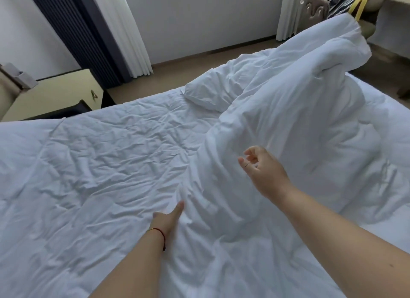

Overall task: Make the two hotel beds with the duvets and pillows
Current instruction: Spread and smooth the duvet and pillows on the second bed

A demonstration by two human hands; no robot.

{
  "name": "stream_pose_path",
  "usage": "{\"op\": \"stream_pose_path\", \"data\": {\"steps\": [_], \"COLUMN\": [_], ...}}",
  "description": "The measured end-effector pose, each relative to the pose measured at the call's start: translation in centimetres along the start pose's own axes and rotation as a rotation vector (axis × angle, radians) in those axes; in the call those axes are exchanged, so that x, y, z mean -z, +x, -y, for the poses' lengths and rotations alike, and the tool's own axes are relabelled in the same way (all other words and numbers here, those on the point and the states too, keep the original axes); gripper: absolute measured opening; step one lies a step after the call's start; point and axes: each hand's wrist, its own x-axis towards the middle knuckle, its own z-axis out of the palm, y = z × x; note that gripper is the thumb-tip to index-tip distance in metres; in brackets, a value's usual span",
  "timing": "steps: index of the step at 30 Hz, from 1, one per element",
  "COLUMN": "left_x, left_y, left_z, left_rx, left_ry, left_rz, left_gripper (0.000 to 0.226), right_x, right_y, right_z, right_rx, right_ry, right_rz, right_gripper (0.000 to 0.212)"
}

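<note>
Two bare hands reach over a white duvet (115, 164) that covers most of the bed in the head view. The left hand (169, 219) lies low on the wrinkled cloth near the middle of the duvet, its thumb stretched out flat and touching the fabric; its other fingers are hidden behind the hand and the folds, so I cannot tell whether they are straight or curled into the cloth. A thin red cord bracelet (160, 234) circles that wrist.

The right hand (263, 169) hangs just above the duvet, to the right of the left hand and farther from the camera. Its fingers (249, 153) are loosely curled and apart, with the thumb standing away from them, and they hold nothing. A thin ring (246, 165) sits on one finger.

Beyond the right hand the duvet rises into a bunched, folded heap (310, 80) that runs to the far right corner of the bed. A white pillow (213, 93) lies at the far edge, left of that heap and partly tucked under it. At the right edge of the duvet, a smoother strip of bed sheet (390, 124) shows.

Left of the duvet, past the bed's edge, stands a pale yellow bedside cabinet (57, 93) with a small metal handle. Behind it hang a dark curtain (73, 31) and a white curtain (124, 31) against a white wall. Past the far right end of the duvet heap stands a beige chair (315, 6), with a yellow strap (361, 4) beside it.
</note>
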Motion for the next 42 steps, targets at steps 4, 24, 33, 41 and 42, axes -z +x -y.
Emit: {"op": "stream_pose_path", "data": {"steps": [4, 24, 33, 41, 42], "left_x": [-2.0, -14.5, -25.6, -11.1, -8.3], "left_y": [-4.0, -7.6, -6.7, -9.4, -9.9], "left_z": [-0.2, -1.2, -2.8, -9.3, -10.7], "left_rx": [-0.38, -0.028, 0.175, -0.146, -0.226], "left_ry": [-0.047, -0.133, -0.518, -0.704, -0.692], "left_rz": [0.118, 0.469, 0.696, 0.903, 0.885], "left_gripper": [0.033, 0.049, 0.091, 0.073, 0.069], "right_x": [-3.0, 10.9, 12.2, 8.9, 8.0], "right_y": [1.0, -6.9, -9.8, -7.9, -7.4], "right_z": [2.5, -9.9, -13.0, -2.7, -0.5], "right_rx": [0.155, 0.024, 0.067, 0.005, 0.034], "right_ry": [-0.101, -0.841, -0.709, 0.364, 0.4], "right_rz": [0.129, 0.589, 0.305, 0.176, 0.172], "right_gripper": [0.029, 0.057, 0.108, 0.091, 0.089]}}
